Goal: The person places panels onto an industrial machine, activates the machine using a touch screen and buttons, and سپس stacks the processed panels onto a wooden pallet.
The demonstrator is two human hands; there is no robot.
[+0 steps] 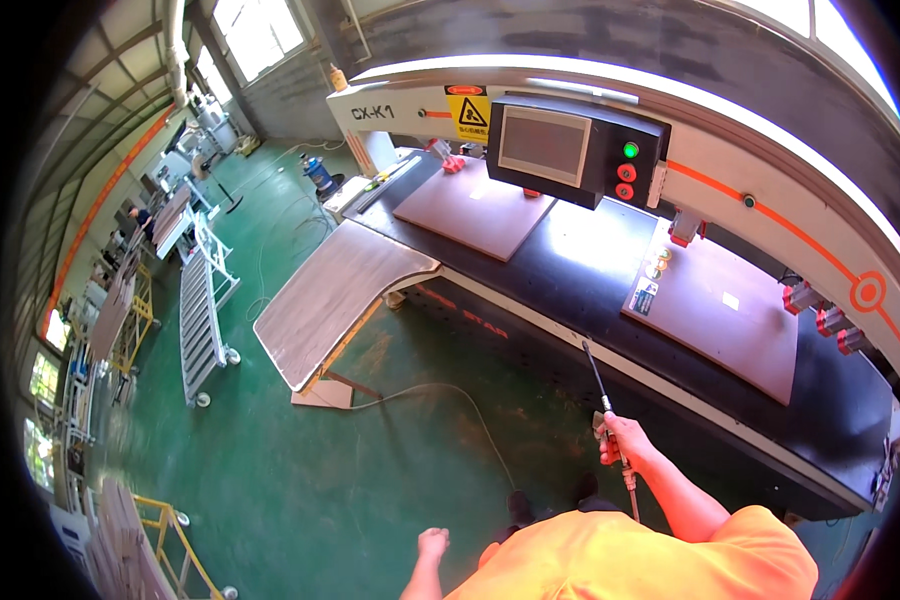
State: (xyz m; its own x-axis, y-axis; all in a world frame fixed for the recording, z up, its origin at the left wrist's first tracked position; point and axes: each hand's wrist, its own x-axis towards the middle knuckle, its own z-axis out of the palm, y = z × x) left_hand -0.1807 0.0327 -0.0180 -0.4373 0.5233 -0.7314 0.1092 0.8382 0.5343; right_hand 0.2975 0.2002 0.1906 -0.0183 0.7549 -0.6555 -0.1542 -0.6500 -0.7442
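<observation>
Right hand [622, 440] grips the air gun [598, 380]; nozzle appears near the front edge of the table [570, 290]. Left hand [433, 543] is curled closed, seemingly empty. Recommended: angle nozzle low, clear of the brown panel [705, 320].

From where I stand, a hand could pass over the tabletop [560, 278] from its front edge between the left board [475, 215] and right board [715, 310]; toward the back edge, the screen box [576, 150] obstructs.
</observation>
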